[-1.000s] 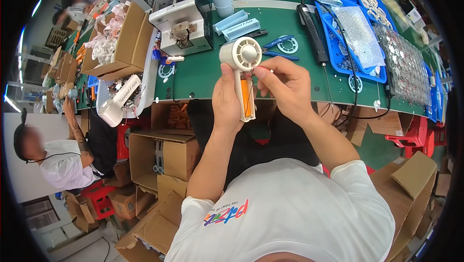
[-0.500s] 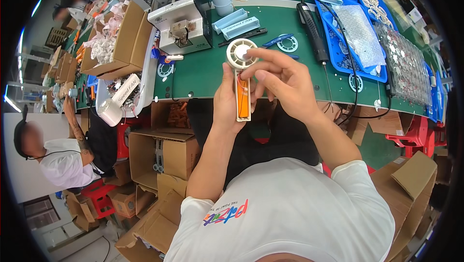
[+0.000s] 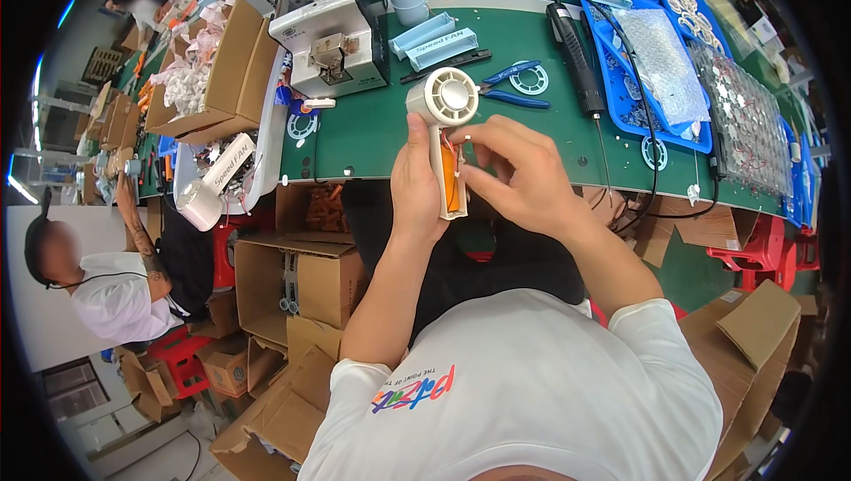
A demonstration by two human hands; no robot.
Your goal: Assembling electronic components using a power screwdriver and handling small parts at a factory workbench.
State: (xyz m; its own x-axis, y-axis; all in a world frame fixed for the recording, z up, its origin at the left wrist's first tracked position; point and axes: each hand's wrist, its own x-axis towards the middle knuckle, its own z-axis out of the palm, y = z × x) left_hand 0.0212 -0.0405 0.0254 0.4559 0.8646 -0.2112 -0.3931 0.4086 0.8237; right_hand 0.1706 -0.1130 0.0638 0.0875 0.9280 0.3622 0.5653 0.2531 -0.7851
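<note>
A cream handheld fan (image 3: 446,96) is gripped in my left hand (image 3: 417,175), with its round grille facing up. The handle lies open lengthwise, and an orange battery (image 3: 450,181) and thin red wires (image 3: 448,140) show inside. Alongside the handle is my right hand (image 3: 523,171), its fingers bent in at the wires near the fan's neck. A tiny pale piece shows at those fingertips; what exactly they pinch is too small to make out. Just beyond the fan, blue-handled cutters (image 3: 519,98) lie beside a light blue ring (image 3: 529,78) on the green bench.
Light blue handle shells (image 3: 443,49) and a grey press machine (image 3: 328,33) stand farther back. To the right are a black electric screwdriver (image 3: 576,60) and a blue tray (image 3: 612,82) with bagged parts. At left, a white bin (image 3: 270,148) holds parts; another person sits beyond.
The fan has turned slightly and its head tilts more to the right. My right hand has moved from the grille down to the wires in the handle.
</note>
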